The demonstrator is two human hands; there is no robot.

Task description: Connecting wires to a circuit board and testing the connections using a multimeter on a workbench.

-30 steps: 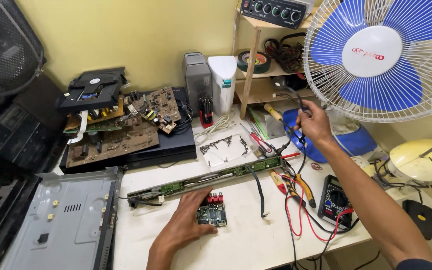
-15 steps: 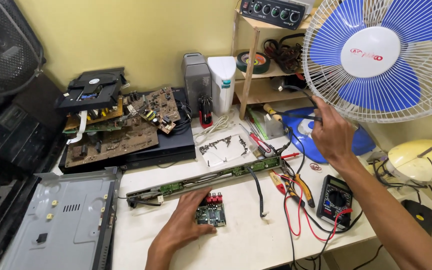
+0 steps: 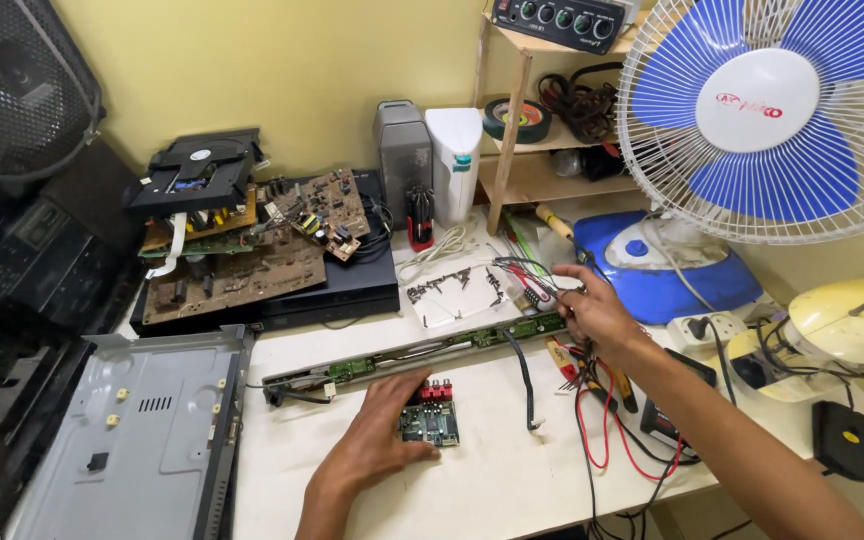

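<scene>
The right hand [image 3: 597, 312] has come down from its raised position near the fan [image 3: 767, 110], where it was a second ago, and now hovers low over the tabletop [image 3: 492, 470], at the right end of the long narrow circuit strip [image 3: 422, 350]. A bundle of thin dark wires [image 3: 522, 268] runs from its fingertips toward the sheet of loose screws [image 3: 452, 290] beyond it; the fingers are lightly curled and appear to pinch these wires, though the exact grip cannot be confirmed. This descent brings the wire ends from the shelf side down to the work area, so that both hands now operate over the same zone. The right forearm extends diagonally from the lower right corner, wrist level, palm facing down and left. The left hand [image 3: 382, 440] has not shifted: it lies flat, palm down, fingers spread and relaxed, with its fingertips pressed against the left edge of the small green circuit board [image 3: 430, 418], steadying it without gripping. That board rests on the tabletop directly right of the left hand and just on the near side of the strip. Red and black test leads [image 3: 602, 430] lie beneath the right forearm, and a grey metal chassis cover [image 3: 132, 430] lies well to the left of the left hand.
</scene>
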